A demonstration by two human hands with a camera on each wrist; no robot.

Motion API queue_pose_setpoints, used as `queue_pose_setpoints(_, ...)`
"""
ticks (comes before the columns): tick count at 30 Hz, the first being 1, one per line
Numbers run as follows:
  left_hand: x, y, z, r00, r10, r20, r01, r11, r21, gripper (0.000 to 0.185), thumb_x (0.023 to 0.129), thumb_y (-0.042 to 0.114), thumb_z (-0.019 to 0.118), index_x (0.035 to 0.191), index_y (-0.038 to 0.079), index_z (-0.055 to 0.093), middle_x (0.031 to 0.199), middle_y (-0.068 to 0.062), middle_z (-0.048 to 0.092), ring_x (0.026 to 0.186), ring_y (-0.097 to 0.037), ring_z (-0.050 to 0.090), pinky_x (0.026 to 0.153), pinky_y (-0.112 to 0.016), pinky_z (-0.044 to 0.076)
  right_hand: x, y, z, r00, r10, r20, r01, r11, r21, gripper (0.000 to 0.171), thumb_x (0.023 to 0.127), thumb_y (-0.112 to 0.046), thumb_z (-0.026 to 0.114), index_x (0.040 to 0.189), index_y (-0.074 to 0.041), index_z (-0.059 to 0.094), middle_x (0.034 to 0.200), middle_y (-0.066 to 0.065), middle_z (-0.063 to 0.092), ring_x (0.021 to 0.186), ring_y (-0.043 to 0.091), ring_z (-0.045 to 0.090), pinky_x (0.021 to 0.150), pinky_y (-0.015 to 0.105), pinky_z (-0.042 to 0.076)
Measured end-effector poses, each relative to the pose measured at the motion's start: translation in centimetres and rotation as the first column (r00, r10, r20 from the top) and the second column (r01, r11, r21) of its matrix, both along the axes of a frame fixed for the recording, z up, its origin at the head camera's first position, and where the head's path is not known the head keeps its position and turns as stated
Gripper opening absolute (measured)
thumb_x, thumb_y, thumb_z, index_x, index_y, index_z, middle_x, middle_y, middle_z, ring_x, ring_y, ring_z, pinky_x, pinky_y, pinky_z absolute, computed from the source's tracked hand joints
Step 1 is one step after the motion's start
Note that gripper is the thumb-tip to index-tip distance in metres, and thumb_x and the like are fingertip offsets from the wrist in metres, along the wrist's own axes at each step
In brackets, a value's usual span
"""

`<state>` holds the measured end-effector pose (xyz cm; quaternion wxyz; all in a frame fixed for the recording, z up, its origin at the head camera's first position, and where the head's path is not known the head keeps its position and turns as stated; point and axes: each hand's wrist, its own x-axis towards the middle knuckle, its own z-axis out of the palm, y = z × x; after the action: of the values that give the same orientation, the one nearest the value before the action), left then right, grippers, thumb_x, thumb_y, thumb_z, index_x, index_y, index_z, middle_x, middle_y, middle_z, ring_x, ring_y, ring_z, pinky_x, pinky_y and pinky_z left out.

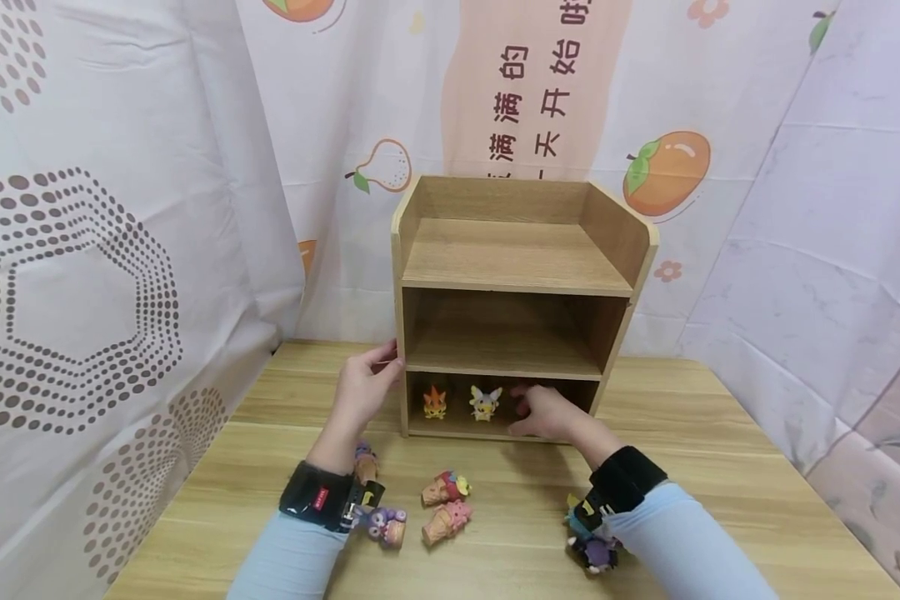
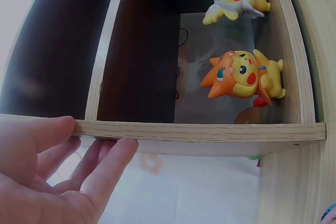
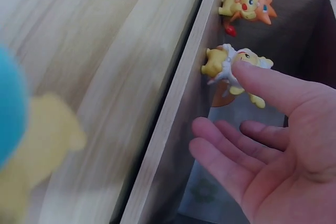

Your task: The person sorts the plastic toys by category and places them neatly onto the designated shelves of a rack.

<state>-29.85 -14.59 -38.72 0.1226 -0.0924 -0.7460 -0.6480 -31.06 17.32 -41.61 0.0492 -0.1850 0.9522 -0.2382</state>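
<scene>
So the person's right hand (image 1: 551, 414) is inside the bottom compartment, holding nothing, fingers loosely bent, thumb by the grey-and-yellow figure (image 1: 485, 403); can't tell if it touches. That one stands upright beside the orange-hooded figure (image 1: 434, 403). Left hand (image 1: 363, 383) isn't clamped on anything, just fingertips and thumb against the side of the wooden shelf (image 1: 517, 254). Looks like the placing/straightening step to me. Next move imo calls for backing the right hand out without knocking that figure, then reaching for the pink figure (image 1: 447, 522) or others lying on the table (image 1: 510, 550).
</scene>
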Motion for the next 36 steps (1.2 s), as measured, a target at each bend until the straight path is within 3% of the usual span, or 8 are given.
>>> queue_pose_setpoints(16, -0.2, -0.1, 0.1, 1.0, -0.005, 0.001, 0.005, 1.0, 0.015, 0.041, 0.099, 0.007, 0.065, 0.139, 0.001, 0.06, 0.127, -0.021, 0.066, 0.111, -0.032, 0.066, 0.089, -0.048, 0.057, 2.4, 2.4, 3.3, 0.989, 0.146, 0.013, -0.146, 0.989, 0.005, 0.057, 0.084, -0.025, 0.084, 0.13, 0.002, 0.063, 0.101, 0.006, 0.068, 0.093, 0.021, 0.066, 0.078, 0.037, 0.054)
queue_pose_setpoints(23, -0.2, 0.0, 0.0, 1.0, -0.002, 0.003, 0.002, 1.0, 0.014, 0.041, 0.099, 0.006, 0.066, 0.139, 0.0, 0.06, 0.127, -0.023, 0.066, 0.111, -0.034, 0.066, 0.089, -0.048, 0.056, 3.6, 3.6, 4.3, 0.983, 0.178, 0.043, -0.176, 0.983, -0.042, 0.058, 0.085, -0.025, 0.084, 0.131, 0.003, 0.062, 0.105, 0.01, 0.068, 0.094, 0.023, 0.069, 0.078, 0.034, 0.056)
queue_pose_setpoints(36, -0.1, 0.1, 0.0, 1.0, 0.003, 0.014, -0.003, 1.0, 0.017, 0.041, 0.099, 0.007, 0.066, 0.139, 0.0, 0.061, 0.127, -0.022, 0.066, 0.111, -0.032, 0.066, 0.09, -0.048, 0.056, 4.9, 5.6, 5.4, 0.979, 0.198, 0.056, -0.198, 0.98, -0.006, 0.057, 0.087, -0.023, 0.082, 0.133, 0.002, 0.06, 0.109, 0.005, 0.066, 0.099, 0.028, 0.068, 0.08, 0.033, 0.057)
